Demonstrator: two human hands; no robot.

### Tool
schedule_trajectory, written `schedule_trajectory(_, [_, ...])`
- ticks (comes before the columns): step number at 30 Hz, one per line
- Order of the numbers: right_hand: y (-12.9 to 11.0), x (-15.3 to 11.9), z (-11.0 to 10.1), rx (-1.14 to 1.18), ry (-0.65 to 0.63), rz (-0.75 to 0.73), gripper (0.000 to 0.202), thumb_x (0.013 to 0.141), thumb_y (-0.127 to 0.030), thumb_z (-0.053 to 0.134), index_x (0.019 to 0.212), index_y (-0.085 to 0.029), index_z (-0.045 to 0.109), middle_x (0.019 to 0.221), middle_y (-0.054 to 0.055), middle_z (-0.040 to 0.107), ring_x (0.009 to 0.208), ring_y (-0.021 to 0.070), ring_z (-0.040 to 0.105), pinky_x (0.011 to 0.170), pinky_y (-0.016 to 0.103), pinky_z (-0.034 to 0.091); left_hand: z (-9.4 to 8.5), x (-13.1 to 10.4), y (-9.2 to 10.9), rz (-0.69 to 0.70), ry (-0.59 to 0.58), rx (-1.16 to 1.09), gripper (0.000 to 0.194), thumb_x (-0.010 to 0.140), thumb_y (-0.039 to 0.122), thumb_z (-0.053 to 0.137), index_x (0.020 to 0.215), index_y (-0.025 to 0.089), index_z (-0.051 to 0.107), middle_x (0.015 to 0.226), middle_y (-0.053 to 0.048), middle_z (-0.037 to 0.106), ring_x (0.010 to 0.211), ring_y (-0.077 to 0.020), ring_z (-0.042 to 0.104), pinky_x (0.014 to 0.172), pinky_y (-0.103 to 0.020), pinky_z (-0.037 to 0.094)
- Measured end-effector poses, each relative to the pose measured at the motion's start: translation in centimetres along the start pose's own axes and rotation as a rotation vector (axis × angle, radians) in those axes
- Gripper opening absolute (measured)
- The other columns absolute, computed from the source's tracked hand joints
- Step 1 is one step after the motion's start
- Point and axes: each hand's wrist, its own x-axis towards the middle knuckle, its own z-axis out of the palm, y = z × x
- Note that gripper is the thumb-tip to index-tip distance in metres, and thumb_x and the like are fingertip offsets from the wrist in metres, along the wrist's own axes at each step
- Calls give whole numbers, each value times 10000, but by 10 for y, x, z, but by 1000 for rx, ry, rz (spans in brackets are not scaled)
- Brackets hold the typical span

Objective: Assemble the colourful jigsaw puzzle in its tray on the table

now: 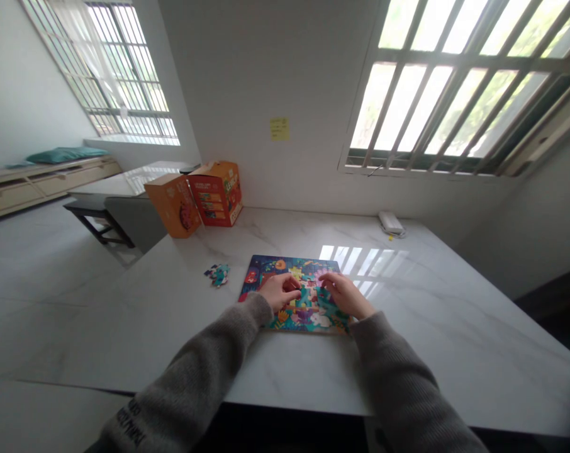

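Note:
A colourful jigsaw puzzle (308, 319) lies flat on the white table, with a rabbit, plants and other bright figures on it. Over its middle, my left hand (279, 292) is closed, thumb and fingertips brought together at what looks like a small puzzle piece, mostly hidden by the fingers. My right hand (345, 296) rests at the puzzle's right side; its curved fingers are slightly apart and reach to the surface, with nothing visible between them. Left of the board lies a small pile of loose puzzle pieces (217, 275).
Two orange-red boxes (217, 195) stand at the table's back left. A white device with a cable (391, 223) lies near the wall at the back right. The marble-patterned table (455, 327) has its front edge under my forearms. A yellow note (280, 129) hangs on the wall.

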Motion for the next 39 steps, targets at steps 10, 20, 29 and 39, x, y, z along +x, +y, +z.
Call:
schedule_trajectory(10, [-3,-1,3,-105,-20,-5,240,944,-178,464,1028,-194,689,920,64,688,903,204,584,852,324,459,28,22,-16,-40,-47,47,176,689,213,746,847,155,693,759,-27,722,737,-168,683,729,-281,542])
schedule_trajectory(20, [-9,-2,0,-142,-20,-13,217,935,-181,491,1032,-204,683,887,50,680,853,195,576,810,324,452,25,8,12,23,-3,321,113,750,243,688,844,183,708,723,-8,697,679,-163,620,751,-301,484])
schedule_trajectory(29, [-9,-3,0,-146,-29,-15,209,939,-189,495,1038,-194,680,888,54,670,854,195,567,806,324,441,24,12,0,25,15,200,124,752,232,699,857,167,710,762,-19,715,662,-148,612,683,-268,475])
schedule_trajectory(39, [-8,-3,1,-145,-37,-13,220,953,-196,476,1051,-204,673,921,57,660,877,194,560,822,329,440,10,40,-8,-25,126,131,142,746,267,719,842,163,726,805,-57,746,773,-192,679,814,-332,517])
